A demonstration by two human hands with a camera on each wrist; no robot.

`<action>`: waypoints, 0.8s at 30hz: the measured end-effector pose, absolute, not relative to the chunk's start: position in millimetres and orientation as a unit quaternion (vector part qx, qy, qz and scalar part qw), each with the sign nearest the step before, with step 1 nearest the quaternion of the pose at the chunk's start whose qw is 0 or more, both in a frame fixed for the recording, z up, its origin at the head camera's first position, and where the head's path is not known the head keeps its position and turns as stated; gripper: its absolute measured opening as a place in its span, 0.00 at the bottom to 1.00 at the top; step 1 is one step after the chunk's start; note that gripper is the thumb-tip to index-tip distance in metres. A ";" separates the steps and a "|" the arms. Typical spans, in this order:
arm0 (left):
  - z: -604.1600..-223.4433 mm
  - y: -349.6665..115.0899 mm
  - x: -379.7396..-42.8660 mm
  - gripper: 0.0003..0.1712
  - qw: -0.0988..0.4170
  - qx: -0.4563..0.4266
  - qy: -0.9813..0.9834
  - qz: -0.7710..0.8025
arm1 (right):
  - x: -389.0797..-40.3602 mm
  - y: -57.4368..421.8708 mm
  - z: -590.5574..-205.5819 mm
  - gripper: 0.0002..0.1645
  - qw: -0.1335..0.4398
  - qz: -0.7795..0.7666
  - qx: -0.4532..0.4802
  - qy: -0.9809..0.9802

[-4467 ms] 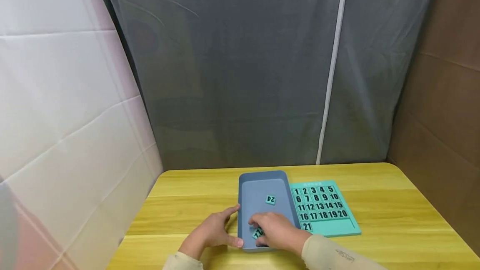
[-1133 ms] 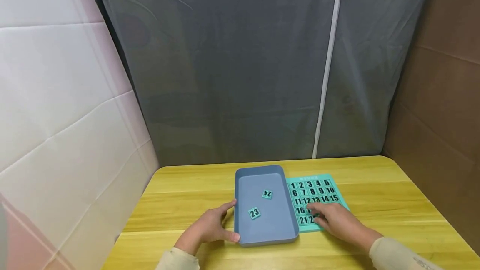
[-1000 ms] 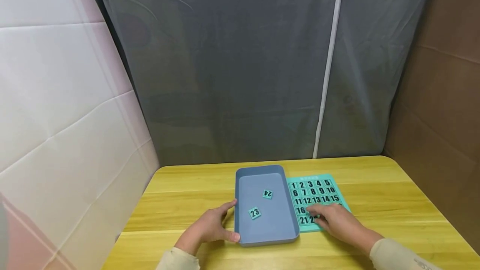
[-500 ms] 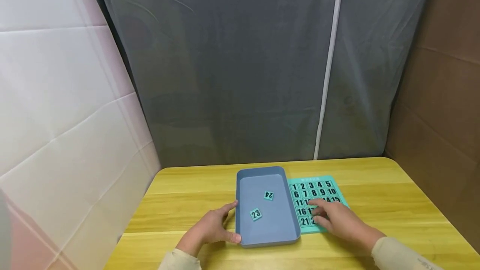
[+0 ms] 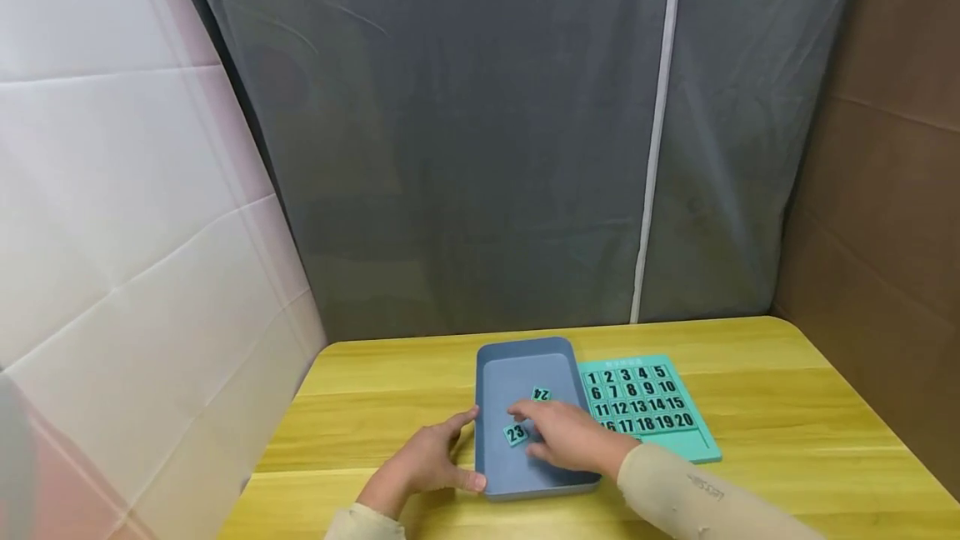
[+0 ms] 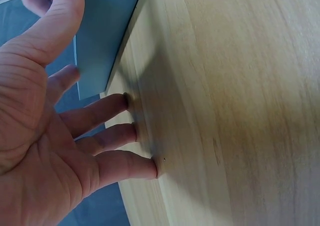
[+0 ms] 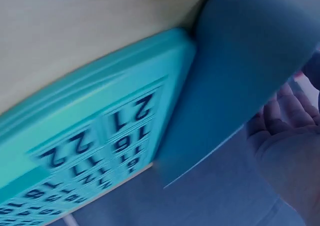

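Observation:
A blue-grey tray [image 5: 502, 382] stands on the table with two turquoise number tiles in it. Tile 23 [image 5: 515, 434] lies near the middle, and tile 24 [image 5: 541, 394] sits farther back, upside down and partly covered. My right hand [image 5: 573, 437] is over the tray, thumb and index finger apart beside tile 23. At the tray's left side, my left hand [image 5: 427, 458] touches the wall with thumb and index finger; its other fingertips rest on the table in the left wrist view. The turquoise number board [image 5: 693, 440] lies right of the tray, with tiles 21 [image 7: 134, 111] and 22 [image 7: 66, 148] in its bottom row.
The yellow wood-grain table [image 5: 390, 382] reaches back to a grey curtain [image 5: 465, 190]. A white cloth wall [image 5: 135, 190] rises at the left, a brown one [image 5: 885, 190] at the right. The board lies right against the tray's right wall.
My right hand took tile 22 from the tray, worked at the board's bottom row, and has now come back left over the tray. My left hand has stayed at the tray's side.

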State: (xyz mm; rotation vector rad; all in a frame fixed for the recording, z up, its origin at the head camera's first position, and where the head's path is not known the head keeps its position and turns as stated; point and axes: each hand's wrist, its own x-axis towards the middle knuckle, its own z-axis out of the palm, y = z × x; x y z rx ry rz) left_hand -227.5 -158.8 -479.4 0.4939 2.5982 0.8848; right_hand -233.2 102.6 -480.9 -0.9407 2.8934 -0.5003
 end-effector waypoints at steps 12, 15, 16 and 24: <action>-482.9 -158.9 -229.8 0.63 0.179 0.165 0.916 0.320 | -241.9 91.3 -496.8 0.32 0.033 -0.146 -0.276 0.949; -483.7 -159.1 -230.3 0.63 0.178 0.164 0.916 0.321 | -240.5 98.9 -495.3 0.34 0.031 -0.169 -0.272 0.947; -484.1 -159.0 -230.4 0.63 0.178 0.164 0.916 0.320 | -239.5 102.3 -492.8 0.35 0.031 -0.182 -0.269 0.945; -482.9 -155.6 -232.5 0.64 0.189 0.149 0.913 0.329 | -231.1 162.0 -462.8 0.37 0.030 -0.316 -0.227 0.921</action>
